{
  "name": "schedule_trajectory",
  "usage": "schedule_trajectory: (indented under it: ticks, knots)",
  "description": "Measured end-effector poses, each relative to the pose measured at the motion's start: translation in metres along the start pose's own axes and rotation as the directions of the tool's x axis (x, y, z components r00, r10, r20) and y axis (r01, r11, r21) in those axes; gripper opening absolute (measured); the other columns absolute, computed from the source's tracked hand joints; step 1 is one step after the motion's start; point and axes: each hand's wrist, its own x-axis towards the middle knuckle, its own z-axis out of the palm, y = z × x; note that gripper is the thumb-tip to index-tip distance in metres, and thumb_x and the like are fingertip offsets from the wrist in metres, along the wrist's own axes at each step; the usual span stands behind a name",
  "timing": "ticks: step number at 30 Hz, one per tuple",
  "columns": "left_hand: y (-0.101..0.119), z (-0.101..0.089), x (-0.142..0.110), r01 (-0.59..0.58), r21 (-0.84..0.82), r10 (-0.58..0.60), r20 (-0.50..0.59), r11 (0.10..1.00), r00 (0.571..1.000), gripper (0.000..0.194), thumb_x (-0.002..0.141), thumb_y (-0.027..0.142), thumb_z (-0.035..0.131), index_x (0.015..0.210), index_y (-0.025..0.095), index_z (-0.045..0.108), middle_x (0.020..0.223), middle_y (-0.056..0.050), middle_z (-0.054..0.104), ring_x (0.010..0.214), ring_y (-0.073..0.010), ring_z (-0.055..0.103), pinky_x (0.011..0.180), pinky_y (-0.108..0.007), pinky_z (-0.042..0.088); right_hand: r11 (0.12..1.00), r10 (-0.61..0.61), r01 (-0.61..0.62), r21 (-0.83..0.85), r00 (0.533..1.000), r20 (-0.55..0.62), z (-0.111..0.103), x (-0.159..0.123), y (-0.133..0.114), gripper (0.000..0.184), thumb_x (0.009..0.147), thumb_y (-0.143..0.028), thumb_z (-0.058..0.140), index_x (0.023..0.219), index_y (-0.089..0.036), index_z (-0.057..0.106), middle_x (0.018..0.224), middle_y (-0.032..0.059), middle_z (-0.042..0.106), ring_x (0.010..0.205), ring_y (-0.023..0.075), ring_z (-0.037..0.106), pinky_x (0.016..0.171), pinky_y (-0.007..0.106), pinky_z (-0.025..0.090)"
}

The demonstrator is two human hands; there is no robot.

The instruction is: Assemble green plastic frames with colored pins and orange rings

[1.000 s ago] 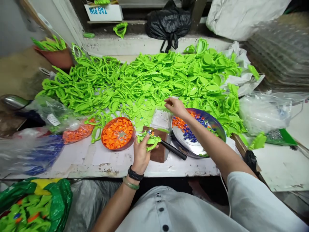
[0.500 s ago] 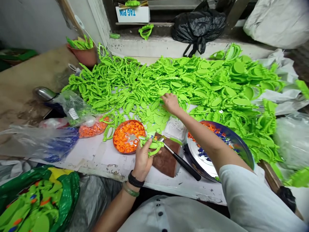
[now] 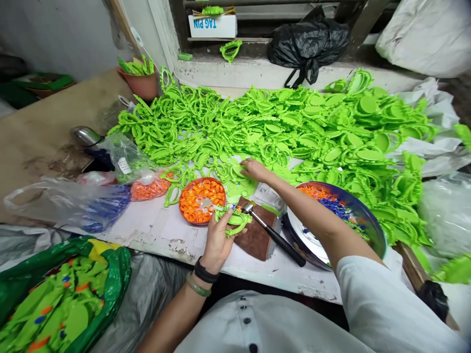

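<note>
A white-topped bench carries the work. A round dish of orange plastic rings sits at 11 o'clock from the left hand, which is closed around a lime-green moulded plastic piece, its long axis lying crosswise. The right hand, at 1 o'clock from the piece and farther off, lies open on a green plastic heap. A black-handled tool crosses a brown pad, its handle toward 4 o'clock, beside a steel bowl.
</note>
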Motion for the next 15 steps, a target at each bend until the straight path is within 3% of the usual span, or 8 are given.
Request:
schedule_trajectory:
  ticks: [2, 6, 11, 13, 15]
  knots:
    - [0.000, 0.000, -0.003, 0.011, -0.055, -0.010, 0.016, 0.998, 1.000, 0.043, 0.071, 0.037, 0.081, 0.102, 0.019, 0.057, 0.084, -0.004, 0.072, 0.070, -0.0214, 0.071, 0.058, -0.033, 0.059, 1.000, 0.025, -0.025, -0.018, 0.999, -0.037, 0.010, -0.005, -0.006, 0.048, 0.093, -0.031, 0.060, 0.134, -0.005, 0.056, 0.128, 0.0233, 0.060, 0.116, 0.0298, 0.059, 0.098, 0.036, 0.043]
    - [0.005, -0.004, -0.005, 0.053, -0.177, -0.043, 0.059, 0.983, 0.997, 0.039, 0.089, 0.050, 0.060, 0.105, 0.015, 0.063, 0.092, -0.010, 0.072, 0.081, -0.0244, 0.071, 0.068, -0.040, 0.061, 0.996, 0.086, -0.088, -0.025, 0.995, -0.048, 0.020, -0.008, -0.016, 0.036, 0.088, -0.024, 0.062, 0.118, -0.003, 0.065, 0.116, 0.0248, 0.065, 0.106, 0.0310, 0.062, 0.092, 0.036, 0.046]
    - [0.006, -0.011, -0.004, 0.008, -0.223, 0.010, 0.080, 0.975, 0.997, 0.048, 0.089, 0.061, 0.054, 0.120, 0.025, 0.061, 0.115, -0.010, 0.070, 0.098, -0.0266, 0.069, 0.078, -0.046, 0.061, 0.988, 0.156, -0.155, 0.024, 0.984, -0.088, 0.003, -0.024, -0.024, 0.039, 0.085, -0.019, 0.061, 0.120, -0.003, 0.065, 0.116, 0.0212, 0.067, 0.102, 0.0267, 0.063, 0.090, 0.032, 0.046]
    - [0.004, -0.011, -0.003, 0.008, -0.225, 0.014, 0.096, 0.974, 0.995, 0.053, 0.088, 0.065, 0.052, 0.125, 0.028, 0.059, 0.119, -0.009, 0.068, 0.100, -0.0267, 0.069, 0.077, -0.046, 0.060, 0.986, 0.126, -0.109, 0.127, 0.982, -0.140, -0.008, -0.046, -0.030, 0.036, 0.087, -0.024, 0.060, 0.119, -0.008, 0.067, 0.112, 0.0149, 0.069, 0.097, 0.0237, 0.064, 0.088, 0.031, 0.048]
    - [0.002, -0.010, -0.002, 0.017, -0.228, 0.012, 0.127, 0.974, 0.992, 0.056, 0.087, 0.067, 0.051, 0.127, 0.028, 0.057, 0.120, -0.009, 0.068, 0.100, -0.0272, 0.068, 0.077, -0.046, 0.060, 0.957, 0.051, 0.021, 0.288, 0.970, -0.240, -0.016, -0.076, -0.039, 0.036, 0.085, -0.028, 0.062, 0.117, -0.013, 0.068, 0.109, 0.0104, 0.070, 0.093, 0.0218, 0.064, 0.085, 0.031, 0.049]
